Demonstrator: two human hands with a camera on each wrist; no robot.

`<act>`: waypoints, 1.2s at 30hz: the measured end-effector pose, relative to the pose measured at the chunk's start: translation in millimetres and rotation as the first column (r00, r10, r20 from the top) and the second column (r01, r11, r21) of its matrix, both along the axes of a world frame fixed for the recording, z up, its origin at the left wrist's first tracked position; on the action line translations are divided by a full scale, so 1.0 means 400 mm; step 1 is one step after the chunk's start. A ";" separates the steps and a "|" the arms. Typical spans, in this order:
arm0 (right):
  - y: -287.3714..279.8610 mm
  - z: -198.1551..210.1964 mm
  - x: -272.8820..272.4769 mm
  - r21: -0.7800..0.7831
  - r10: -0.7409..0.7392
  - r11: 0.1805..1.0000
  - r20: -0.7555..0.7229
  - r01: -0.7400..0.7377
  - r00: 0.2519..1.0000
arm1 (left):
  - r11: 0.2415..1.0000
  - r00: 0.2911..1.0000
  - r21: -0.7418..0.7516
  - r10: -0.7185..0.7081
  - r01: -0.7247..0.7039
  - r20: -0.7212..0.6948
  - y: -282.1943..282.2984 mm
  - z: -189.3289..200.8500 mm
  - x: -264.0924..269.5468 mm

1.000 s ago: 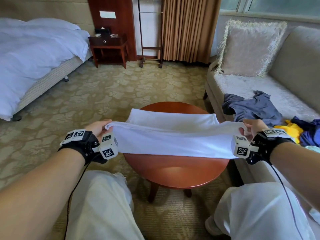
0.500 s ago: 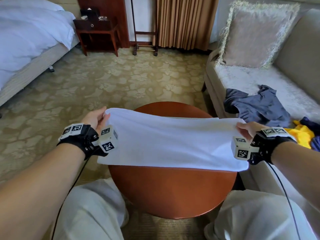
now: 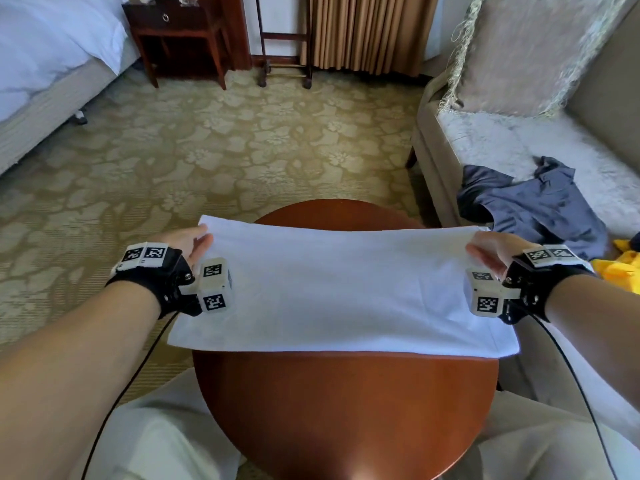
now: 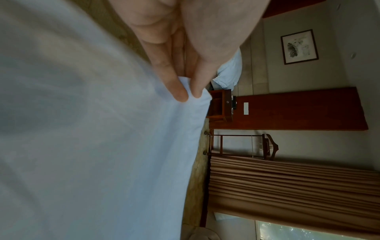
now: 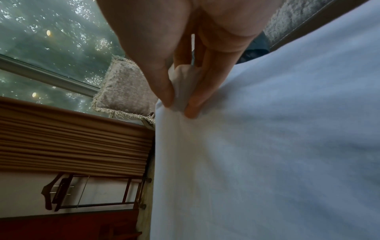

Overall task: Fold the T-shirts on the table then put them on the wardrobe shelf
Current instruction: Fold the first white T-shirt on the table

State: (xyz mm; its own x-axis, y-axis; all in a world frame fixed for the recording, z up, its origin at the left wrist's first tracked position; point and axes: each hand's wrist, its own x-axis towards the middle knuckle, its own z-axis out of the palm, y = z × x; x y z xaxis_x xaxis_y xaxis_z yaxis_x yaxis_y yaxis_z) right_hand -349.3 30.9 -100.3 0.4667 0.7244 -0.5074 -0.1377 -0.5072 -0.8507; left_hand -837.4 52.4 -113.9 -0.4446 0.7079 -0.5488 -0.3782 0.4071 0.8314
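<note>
A white T-shirt [image 3: 339, 289], folded into a wide band, lies flat across the round wooden table [image 3: 346, 410] and overhangs it on both sides. My left hand [image 3: 194, 242] pinches the shirt's far left corner [image 4: 193, 97] between thumb and fingers. At the far right corner [image 5: 179, 104] my right hand [image 3: 485, 251] pinches the cloth the same way. Both hands sit at the shirt's far edge, low over the table.
A grey-blue garment [image 3: 533, 202] and a yellow one [image 3: 620, 268] lie on the sofa [image 3: 519, 140] to the right, with a fringed cushion [image 3: 530, 53] behind. A bed [image 3: 45, 64], a nightstand [image 3: 180, 32] and a valet stand [image 3: 284, 39] stand across the carpet.
Both hands carried the raised top layer of the shirt forward and down over the far part, so the shirt now lies flat as one folded band.
</note>
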 end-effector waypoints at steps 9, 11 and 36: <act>0.032 0.000 -0.035 -0.238 0.175 0.966 0.322 -0.099 0.930 | 0.968 0.942 0.068 -0.218 0.242 -0.255 -0.041 0.031 0.059; 0.001 0.024 -0.099 -0.299 0.312 0.933 0.392 -0.200 0.865 | 0.919 0.840 0.063 -0.327 0.390 -0.434 -0.071 0.028 0.088; -0.089 -0.020 -0.447 -0.548 0.689 0.686 0.702 -0.478 0.183 | 0.505 0.069 -0.719 -0.837 0.477 -0.542 -0.197 0.057 0.125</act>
